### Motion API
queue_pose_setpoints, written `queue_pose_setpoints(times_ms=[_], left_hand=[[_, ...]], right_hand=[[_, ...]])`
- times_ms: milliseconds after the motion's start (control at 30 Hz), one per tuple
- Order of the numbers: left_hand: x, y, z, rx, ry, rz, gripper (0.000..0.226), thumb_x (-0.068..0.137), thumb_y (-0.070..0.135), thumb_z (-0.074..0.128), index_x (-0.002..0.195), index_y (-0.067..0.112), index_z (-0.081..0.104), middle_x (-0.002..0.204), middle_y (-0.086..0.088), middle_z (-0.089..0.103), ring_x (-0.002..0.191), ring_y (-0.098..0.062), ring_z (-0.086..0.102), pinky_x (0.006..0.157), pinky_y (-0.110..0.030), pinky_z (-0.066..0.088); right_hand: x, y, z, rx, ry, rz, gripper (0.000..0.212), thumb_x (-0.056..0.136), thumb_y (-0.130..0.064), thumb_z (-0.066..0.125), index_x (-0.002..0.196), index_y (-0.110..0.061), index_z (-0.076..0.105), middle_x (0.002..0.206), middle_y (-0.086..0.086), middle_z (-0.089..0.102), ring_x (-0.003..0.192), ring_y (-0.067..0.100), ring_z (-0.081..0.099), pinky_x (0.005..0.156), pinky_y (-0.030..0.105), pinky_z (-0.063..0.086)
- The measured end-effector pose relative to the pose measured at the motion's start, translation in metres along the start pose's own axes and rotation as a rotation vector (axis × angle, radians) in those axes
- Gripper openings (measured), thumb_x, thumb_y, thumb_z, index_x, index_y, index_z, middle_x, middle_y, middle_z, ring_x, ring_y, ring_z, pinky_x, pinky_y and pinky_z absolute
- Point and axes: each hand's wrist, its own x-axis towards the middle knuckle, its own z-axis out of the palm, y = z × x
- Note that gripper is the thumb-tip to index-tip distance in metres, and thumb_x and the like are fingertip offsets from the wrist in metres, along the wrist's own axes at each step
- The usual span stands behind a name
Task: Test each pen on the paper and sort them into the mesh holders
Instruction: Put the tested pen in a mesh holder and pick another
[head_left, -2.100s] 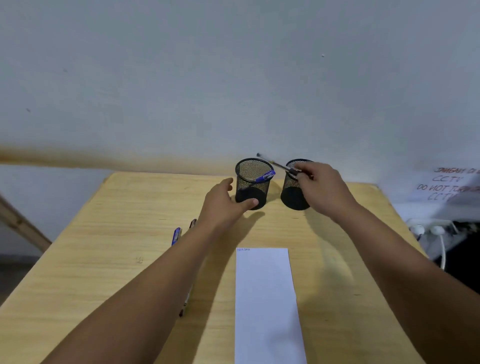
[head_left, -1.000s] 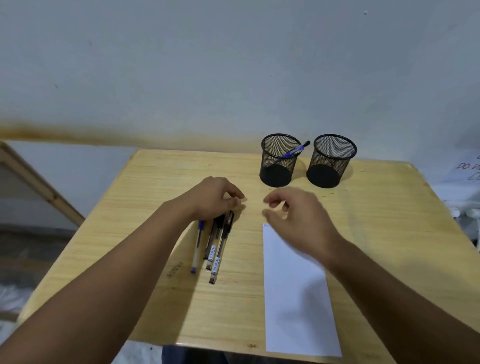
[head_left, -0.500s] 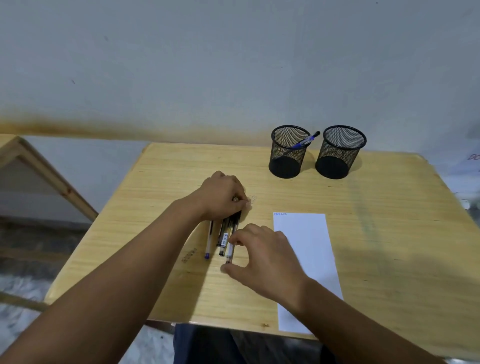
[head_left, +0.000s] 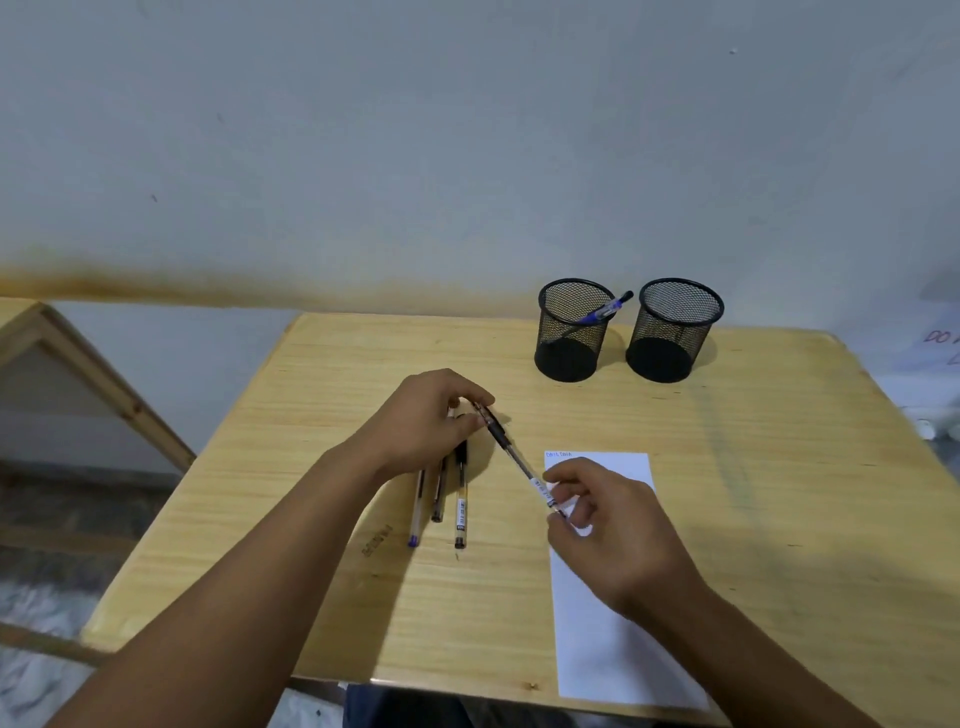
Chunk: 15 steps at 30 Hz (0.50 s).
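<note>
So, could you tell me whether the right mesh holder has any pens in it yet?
Apparently empty: the right mesh holder shows no pen, while the left holder has a blue pen leaning out.

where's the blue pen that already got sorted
In the head view, the blue pen leans in the left mesh holder at the table's far edge, its cap poking over the rim toward the right mesh holder.

A pale grey wall (head_left: 467, 130) with a brownish stain band (head_left: 156, 286) stands behind a light wooden table (head_left: 779, 493). A wooden frame (head_left: 104, 379) leans at left.
</note>
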Motion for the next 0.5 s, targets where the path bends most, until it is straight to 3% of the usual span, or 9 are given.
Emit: queue_pose_setpoints(times_ms=[67, 200, 333, 500], left_hand=[[-0.005, 0.003, 0.002, -0.074, 0.028, -0.026, 0.026, 0.088, 0.016, 0.070, 0.105, 0.034, 0.071, 0.102, 0.020, 0.062, 0.098, -0.004, 0.058, 0.084, -0.024, 0.048], [-0.011, 0.011, 0.013, -0.198, 0.055, -0.032, 0.017, 0.084, 0.022, 0.076, 0.093, 0.036, 0.074, 0.091, 0.013, 0.070, 0.082, -0.004, 0.062, 0.074, -0.025, 0.052], [-0.016, 0.022, 0.027, -0.264, 0.027, -0.013, 0.008, 0.085, 0.026, 0.075, 0.089, 0.033, 0.076, 0.088, 0.012, 0.071, 0.082, -0.004, 0.061, 0.070, -0.019, 0.045], [-0.024, 0.038, 0.044, -0.289, 0.003, 0.002, 0.011, 0.087, 0.023, 0.073, 0.089, 0.034, 0.075, 0.087, 0.015, 0.070, 0.082, -0.003, 0.061, 0.072, -0.012, 0.044]], right_hand=[[-0.003, 0.009, -0.014, 0.086, 0.068, 0.016, 0.029, 0.081, -0.010, 0.065, 0.098, -0.034, 0.066, 0.084, -0.016, 0.069, 0.075, 0.004, 0.064, 0.072, 0.024, 0.054], [-0.006, 0.024, -0.041, 0.109, 0.175, -0.042, 0.027, 0.085, -0.002, 0.064, 0.096, -0.025, 0.069, 0.081, -0.016, 0.068, 0.072, 0.010, 0.065, 0.064, 0.014, 0.049], [-0.011, 0.037, -0.063, 0.030, 0.128, -0.035, 0.028, 0.085, -0.003, 0.066, 0.094, -0.030, 0.069, 0.084, -0.017, 0.068, 0.079, 0.011, 0.065, 0.068, 0.014, 0.048], [-0.012, 0.036, -0.077, -0.149, 0.032, -0.084, 0.018, 0.083, -0.018, 0.071, 0.095, -0.031, 0.069, 0.080, -0.024, 0.066, 0.087, 0.000, 0.062, 0.070, 0.010, 0.044]])
